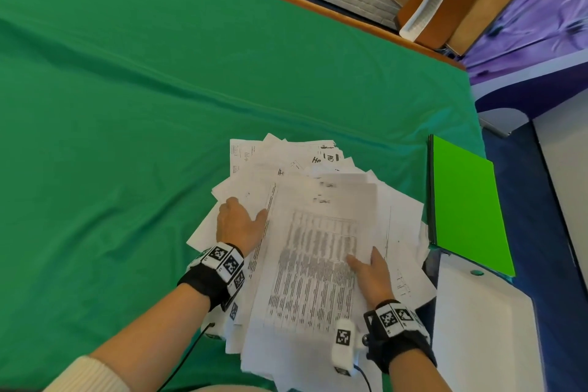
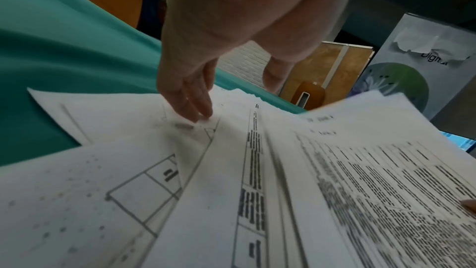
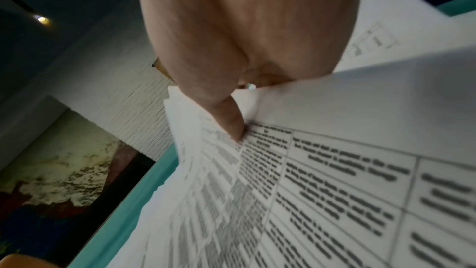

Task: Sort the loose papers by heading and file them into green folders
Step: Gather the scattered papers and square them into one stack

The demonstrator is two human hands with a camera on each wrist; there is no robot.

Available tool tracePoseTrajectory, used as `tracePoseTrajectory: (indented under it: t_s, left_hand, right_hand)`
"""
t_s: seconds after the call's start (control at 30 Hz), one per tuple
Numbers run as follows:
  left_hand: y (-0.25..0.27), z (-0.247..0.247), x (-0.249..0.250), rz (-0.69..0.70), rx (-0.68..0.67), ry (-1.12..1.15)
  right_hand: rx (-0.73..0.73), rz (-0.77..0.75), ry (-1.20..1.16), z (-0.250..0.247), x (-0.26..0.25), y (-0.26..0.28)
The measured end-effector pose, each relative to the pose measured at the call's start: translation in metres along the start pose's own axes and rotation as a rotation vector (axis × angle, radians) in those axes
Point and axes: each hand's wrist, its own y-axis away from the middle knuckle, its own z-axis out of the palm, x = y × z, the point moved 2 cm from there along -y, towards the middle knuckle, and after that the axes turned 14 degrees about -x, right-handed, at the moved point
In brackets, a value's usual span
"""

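A loose pile of printed papers (image 1: 286,188) is spread on the green tablecloth (image 1: 127,105), fanned out beyond and beneath both hands. The left hand (image 1: 237,223) is laid on the left side of the pile; in the left wrist view its fingers (image 2: 195,105) are seen straight and close together, their tips touching a sheet, with the thumb held apart and nothing gripped. A table-printed sheet (image 1: 318,258) on top of the pile is pinched by the right hand (image 1: 370,277) at its right edge: the thumb (image 3: 231,121) is pressed on the printed face, while the other fingers are hidden under the paper. That sheet is lifted slightly from the pile just right of the left thumb. A stack of green folders (image 1: 461,200) lies closed on the cloth, well to the right of the right hand's fingers, apart from the papers.
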Motion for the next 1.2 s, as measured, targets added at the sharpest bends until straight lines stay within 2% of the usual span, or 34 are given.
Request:
tracePoseTrajectory:
  t_s: [0.1,0.27,0.5,0.6,0.7,0.87,0.93,1.03,1.1,1.17,1.2]
  left_hand:
    - [-0.001,0.005,-0.001,-0.020,-0.064,-0.093]
    - [-0.002,0.011,-0.002,-0.029,-0.185,-0.143]
    - [0.004,0.008,0.002,0.119,-0.191,-0.128]
    - [0.011,0.009,0.009,0.214,-0.254,-0.062]
    - [0.015,0.014,0.012,0.309,-0.323,-0.021]
    - [0.015,0.021,0.012,0.306,-0.309,-0.002]
    - [0.018,0.020,0.015,0.339,-0.401,0.042]
    - [0.031,0.023,0.024,0.451,-0.652,-0.009]
    - [0.038,0.028,0.028,0.472,-0.800,-0.041]
    - [0.044,0.035,0.030,0.450,-0.884,0.001]
    - [0.045,0.037,0.031,0.442,-0.875,0.025]
  right_hand:
    - [0.029,0.034,-0.068,-0.003,0.008,0.002]
    - [-0.094,0.037,-0.158,0.007,-0.003,0.001]
    - [-0.085,0.059,-0.307,0.009,0.000,-0.007]
    - [-0.036,0.077,-0.354,0.010,0.008,-0.006]
    - [-0.076,0.084,-0.366,0.008,0.017,-0.004]
    - [-0.050,0.134,-0.395,0.001,0.029,0.004]
    - [-0.035,0.144,-0.428,0.000,0.033,0.007]
    - [-0.044,0.137,-0.565,0.001,0.036,0.010]
    - [-0.050,0.135,-0.628,0.002,0.035,0.011]
    - [-0.045,0.132,-0.653,0.003,0.033,0.012]
    - [-0.036,0.131,-0.658,0.003,0.032,0.013]
